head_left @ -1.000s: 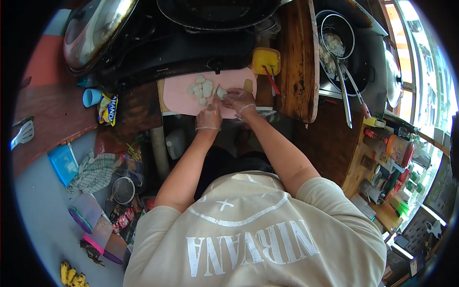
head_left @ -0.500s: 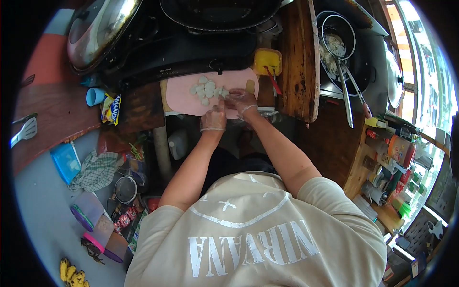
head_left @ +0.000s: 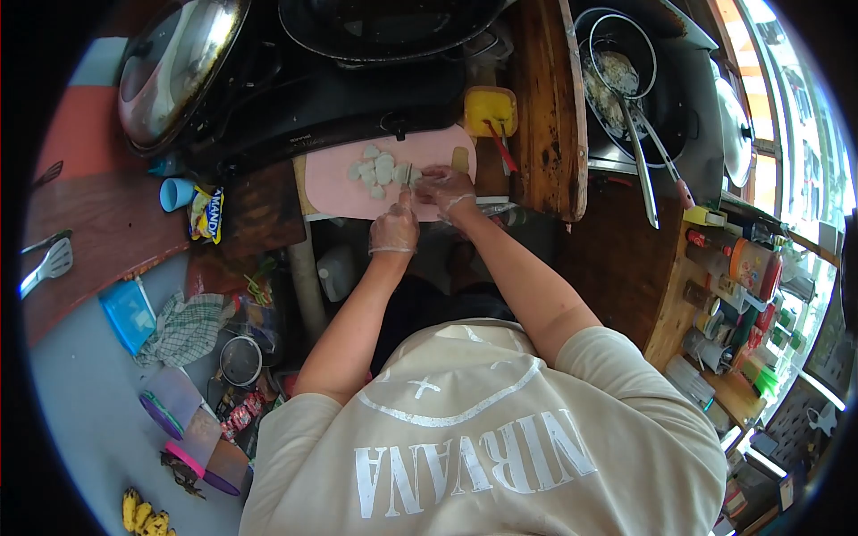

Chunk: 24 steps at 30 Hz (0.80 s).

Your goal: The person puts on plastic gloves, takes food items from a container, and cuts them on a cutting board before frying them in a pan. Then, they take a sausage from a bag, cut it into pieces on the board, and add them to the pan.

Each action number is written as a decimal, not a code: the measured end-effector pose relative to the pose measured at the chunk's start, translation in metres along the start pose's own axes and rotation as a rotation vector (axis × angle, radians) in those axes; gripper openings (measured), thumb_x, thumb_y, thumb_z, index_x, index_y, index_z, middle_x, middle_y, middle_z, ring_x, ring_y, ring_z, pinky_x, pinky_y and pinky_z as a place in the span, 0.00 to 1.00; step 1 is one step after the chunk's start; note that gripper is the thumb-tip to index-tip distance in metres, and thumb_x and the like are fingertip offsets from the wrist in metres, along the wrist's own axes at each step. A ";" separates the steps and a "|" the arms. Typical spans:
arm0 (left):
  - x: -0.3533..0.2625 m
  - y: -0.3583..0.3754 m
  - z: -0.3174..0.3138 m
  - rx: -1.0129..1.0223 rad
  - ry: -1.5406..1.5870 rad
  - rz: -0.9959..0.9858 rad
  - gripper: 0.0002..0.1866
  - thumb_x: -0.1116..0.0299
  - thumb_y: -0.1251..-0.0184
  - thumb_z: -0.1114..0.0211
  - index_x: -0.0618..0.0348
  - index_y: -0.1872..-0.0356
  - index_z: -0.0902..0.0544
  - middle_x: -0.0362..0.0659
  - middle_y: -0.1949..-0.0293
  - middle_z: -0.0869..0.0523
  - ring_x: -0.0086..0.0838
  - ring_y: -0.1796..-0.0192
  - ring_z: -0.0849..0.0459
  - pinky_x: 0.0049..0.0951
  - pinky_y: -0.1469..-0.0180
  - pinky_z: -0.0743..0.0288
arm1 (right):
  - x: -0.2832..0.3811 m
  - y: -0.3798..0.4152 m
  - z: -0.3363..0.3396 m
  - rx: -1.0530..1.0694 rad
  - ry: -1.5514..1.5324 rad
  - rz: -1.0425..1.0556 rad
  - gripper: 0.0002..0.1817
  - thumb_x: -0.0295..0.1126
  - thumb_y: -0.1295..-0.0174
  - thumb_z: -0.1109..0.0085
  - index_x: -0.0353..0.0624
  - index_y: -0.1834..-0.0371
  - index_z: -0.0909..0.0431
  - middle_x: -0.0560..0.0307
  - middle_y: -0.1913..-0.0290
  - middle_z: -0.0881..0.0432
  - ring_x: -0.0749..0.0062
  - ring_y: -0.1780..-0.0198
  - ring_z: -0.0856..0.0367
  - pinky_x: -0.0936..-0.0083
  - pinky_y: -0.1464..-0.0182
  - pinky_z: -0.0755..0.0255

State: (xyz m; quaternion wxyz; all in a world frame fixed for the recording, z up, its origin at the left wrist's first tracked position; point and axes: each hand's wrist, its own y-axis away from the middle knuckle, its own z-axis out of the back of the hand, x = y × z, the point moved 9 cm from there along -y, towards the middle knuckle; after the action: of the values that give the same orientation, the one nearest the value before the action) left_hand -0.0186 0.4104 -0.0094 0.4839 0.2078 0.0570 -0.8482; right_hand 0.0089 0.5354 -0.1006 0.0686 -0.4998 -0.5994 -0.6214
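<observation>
Slices (head_left: 379, 167), pale, lie on a pink cutting board (head_left: 331, 192); cutting seems in hand. My gloved left hand (head_left: 394, 230) appears closed on a small knife (head_left: 408, 174); my gloved right hand (head_left: 450, 189) pinches a pale piece (head_left: 416, 176), its fingertips needing clearance. Black stove (head_left: 340, 112) and yellow container (head_left: 479, 102) crowd the far edge.

You are wearing a beige shirt (head_left: 500, 384) whose big white print is reading "NIRVANA", appearing upside down across the bottom centre of the frame. At upper left, a small yellow-and-blue packet (head_left: 206, 215) is showing white letters running steeply, seemingly "AMAND", the ending unclear. The black stove (head_left: 357, 98), top centre, is carrying pale lettering too small to read.
</observation>
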 end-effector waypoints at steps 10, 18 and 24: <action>0.008 -0.012 -0.015 0.073 -0.096 -0.046 0.20 0.70 0.33 0.44 0.56 0.40 0.25 0.55 0.71 0.13 0.50 0.70 0.13 0.49 0.68 0.19 | -0.002 -0.001 -0.001 -0.033 -0.051 0.014 0.21 0.23 0.47 0.29 0.32 0.50 0.23 0.51 0.62 0.16 0.70 0.66 0.15 0.75 0.65 0.17; 0.002 -0.005 0.000 0.029 0.015 -0.093 0.21 0.71 0.35 0.43 0.57 0.39 0.25 0.55 0.72 0.14 0.51 0.71 0.13 0.49 0.68 0.19 | 0.005 0.003 0.001 -0.066 0.003 0.010 0.20 0.24 0.48 0.29 0.31 0.52 0.22 0.51 0.62 0.15 0.70 0.66 0.14 0.75 0.65 0.17; -0.002 -0.004 -0.010 0.096 -0.103 -0.054 0.20 0.70 0.31 0.46 0.56 0.38 0.25 0.54 0.74 0.14 0.51 0.71 0.13 0.51 0.68 0.19 | 0.006 0.004 0.001 -0.049 0.036 -0.008 0.20 0.27 0.46 0.28 0.29 0.53 0.22 0.52 0.63 0.15 0.73 0.66 0.15 0.78 0.62 0.16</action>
State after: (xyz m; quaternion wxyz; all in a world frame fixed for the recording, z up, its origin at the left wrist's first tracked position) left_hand -0.0186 0.4171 -0.0178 0.4526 0.1854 -0.0034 -0.8722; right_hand 0.0093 0.5385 -0.0943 0.0645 -0.4877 -0.5847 -0.6450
